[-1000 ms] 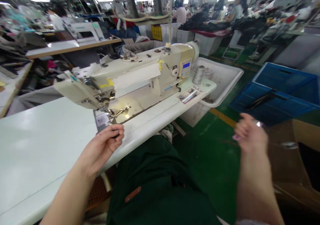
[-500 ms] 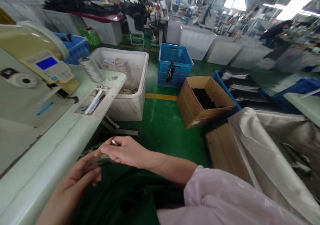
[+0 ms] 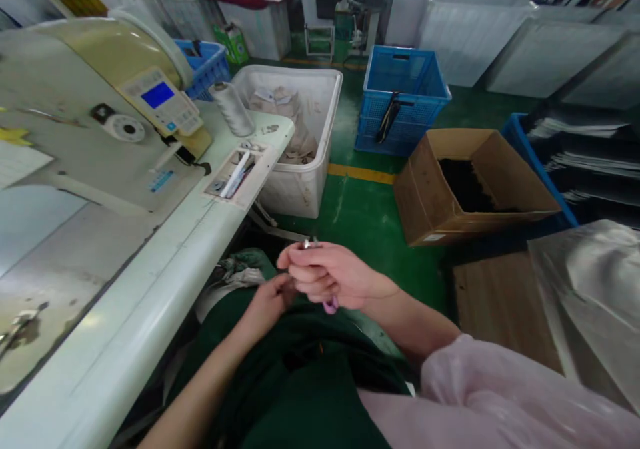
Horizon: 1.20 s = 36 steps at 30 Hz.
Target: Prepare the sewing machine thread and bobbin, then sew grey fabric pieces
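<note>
Snips (image 3: 320, 276): small metal tip up top, pink plastic end poking below the fist; middle hidden. Held over lap, just off table edge.
R hand (image 3: 333, 277): fingers curled tight round snips, knuckles to the left, forearm coming in from lower right, pale pink sleeve (image 3: 480, 402).
L hand (image 3: 267, 302): just below and left of R hand, fingertips at or under it; grip hidden by R hand, can't tell.
Lap: dark green cloth (image 3: 305, 382), soft, creased.
Table (image 3: 150, 302): white, smooth, rounded edge.
Sewing machine (image 3: 100, 116): cream, blue-screen panel.
Thread cone (image 3: 233, 108): white, upright.
Floor: white plastic tub (image 3: 320, 169); blue crate (image 3: 407, 86); open cardboard box (image 3: 425, 202); silver sheet (image 3: 595, 289) at right.
</note>
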Each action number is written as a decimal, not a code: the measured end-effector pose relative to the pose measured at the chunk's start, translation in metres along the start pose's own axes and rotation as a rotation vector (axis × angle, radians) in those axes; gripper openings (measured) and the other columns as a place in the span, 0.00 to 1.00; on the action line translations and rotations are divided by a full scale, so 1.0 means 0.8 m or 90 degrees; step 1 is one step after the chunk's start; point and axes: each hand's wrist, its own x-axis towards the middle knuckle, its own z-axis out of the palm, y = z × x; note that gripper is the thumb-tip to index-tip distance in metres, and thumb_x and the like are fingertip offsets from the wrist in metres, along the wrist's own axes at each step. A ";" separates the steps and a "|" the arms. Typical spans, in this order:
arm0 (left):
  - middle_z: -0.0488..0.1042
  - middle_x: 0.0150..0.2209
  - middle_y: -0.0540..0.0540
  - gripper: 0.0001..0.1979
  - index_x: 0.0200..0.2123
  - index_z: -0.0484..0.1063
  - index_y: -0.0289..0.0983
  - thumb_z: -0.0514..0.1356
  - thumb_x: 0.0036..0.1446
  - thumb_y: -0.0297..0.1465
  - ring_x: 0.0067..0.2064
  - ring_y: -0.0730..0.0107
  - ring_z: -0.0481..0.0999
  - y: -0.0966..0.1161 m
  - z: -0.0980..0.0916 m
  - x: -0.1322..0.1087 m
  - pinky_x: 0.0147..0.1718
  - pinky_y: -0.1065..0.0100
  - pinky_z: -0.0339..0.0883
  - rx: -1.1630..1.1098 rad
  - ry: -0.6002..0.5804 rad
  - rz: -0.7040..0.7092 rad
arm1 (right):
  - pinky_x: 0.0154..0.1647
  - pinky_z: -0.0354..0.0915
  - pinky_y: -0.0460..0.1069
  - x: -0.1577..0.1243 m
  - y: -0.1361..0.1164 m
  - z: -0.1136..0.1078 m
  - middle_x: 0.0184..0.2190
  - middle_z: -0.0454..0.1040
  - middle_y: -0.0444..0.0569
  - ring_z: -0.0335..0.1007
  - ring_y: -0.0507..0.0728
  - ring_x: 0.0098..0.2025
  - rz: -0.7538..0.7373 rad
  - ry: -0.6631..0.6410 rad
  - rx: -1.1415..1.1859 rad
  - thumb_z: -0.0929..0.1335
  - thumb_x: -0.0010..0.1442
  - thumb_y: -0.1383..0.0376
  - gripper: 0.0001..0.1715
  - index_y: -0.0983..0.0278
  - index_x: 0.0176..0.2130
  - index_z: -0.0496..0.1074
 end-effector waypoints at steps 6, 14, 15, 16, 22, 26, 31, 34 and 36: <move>0.67 0.21 0.52 0.15 0.33 0.74 0.35 0.64 0.51 0.42 0.21 0.79 0.60 0.067 -0.084 -0.018 0.18 0.77 0.54 -0.188 0.120 0.005 | 0.12 0.35 0.39 -0.066 0.054 -0.090 0.18 0.47 0.34 0.35 0.43 0.17 0.246 0.073 -0.015 0.69 0.61 0.61 0.11 0.69 0.37 0.69; 0.67 0.19 0.51 0.12 0.37 0.74 0.34 0.60 0.58 0.37 0.15 0.82 0.54 0.100 -0.077 -0.043 0.14 0.77 0.51 -0.318 -0.030 -0.022 | 0.12 0.34 0.38 -0.084 0.072 -0.149 0.20 0.51 0.35 0.32 0.43 0.17 -0.024 0.372 0.164 0.70 0.61 0.61 0.11 0.65 0.37 0.66; 0.71 0.22 0.49 0.11 0.37 0.74 0.34 0.60 0.58 0.37 0.15 0.82 0.54 0.100 -0.078 -0.044 0.14 0.77 0.51 -0.320 -0.028 -0.028 | 0.12 0.34 0.38 -0.084 0.062 -0.149 0.21 0.53 0.35 0.33 0.43 0.17 -0.050 0.376 0.142 0.70 0.60 0.60 0.12 0.65 0.37 0.66; 0.76 0.26 0.45 0.11 0.37 0.74 0.33 0.60 0.58 0.35 0.16 0.83 0.54 0.100 -0.079 -0.045 0.14 0.77 0.51 -0.319 -0.019 -0.027 | 0.12 0.34 0.38 -0.083 0.053 -0.148 0.22 0.57 0.36 0.33 0.42 0.17 -0.070 0.379 0.111 0.71 0.59 0.60 0.12 0.65 0.37 0.67; 0.72 0.55 0.40 0.24 0.53 0.71 0.39 0.64 0.51 0.30 0.21 0.84 0.60 0.096 -0.058 -0.046 0.18 0.75 0.59 -0.145 0.003 0.043 | 0.13 0.35 0.39 -0.051 0.040 -0.115 0.27 0.70 0.43 0.41 0.40 0.16 -0.051 0.334 -0.144 0.73 0.55 0.56 0.18 0.69 0.36 0.71; 0.75 0.41 0.45 0.30 0.55 0.69 0.39 0.67 0.47 0.31 0.26 0.76 0.67 0.054 0.002 -0.048 0.20 0.74 0.61 -0.051 -0.245 -0.035 | 0.13 0.37 0.39 -0.027 0.057 -0.077 0.25 0.71 0.44 0.44 0.41 0.15 0.080 0.177 -0.157 0.71 0.56 0.55 0.18 0.69 0.34 0.70; 0.73 0.30 0.46 0.16 0.36 0.75 0.33 0.66 0.50 0.40 0.24 0.77 0.63 0.016 0.075 -0.053 0.21 0.73 0.58 -0.119 -0.435 -0.070 | 0.11 0.36 0.39 -0.013 0.052 -0.054 0.23 0.68 0.41 0.40 0.41 0.15 0.069 0.153 -0.037 0.70 0.59 0.61 0.12 0.69 0.34 0.70; 0.70 0.23 0.47 0.18 0.28 0.72 0.33 0.61 0.55 0.44 0.21 0.75 0.63 0.022 0.085 -0.045 0.19 0.72 0.54 -0.141 -0.358 -0.110 | 0.10 0.36 0.37 -0.010 0.036 -0.053 0.23 0.67 0.40 0.37 0.41 0.15 0.076 0.149 0.077 0.66 0.63 0.63 0.10 0.69 0.34 0.69; 0.65 0.18 0.50 0.18 0.25 0.68 0.35 0.60 0.55 0.44 0.18 0.76 0.61 0.028 0.071 -0.031 0.17 0.72 0.49 -0.166 -0.231 -0.144 | 0.10 0.37 0.36 -0.008 0.028 -0.060 0.26 0.69 0.42 0.37 0.41 0.15 0.065 0.181 0.133 0.63 0.67 0.63 0.12 0.69 0.36 0.69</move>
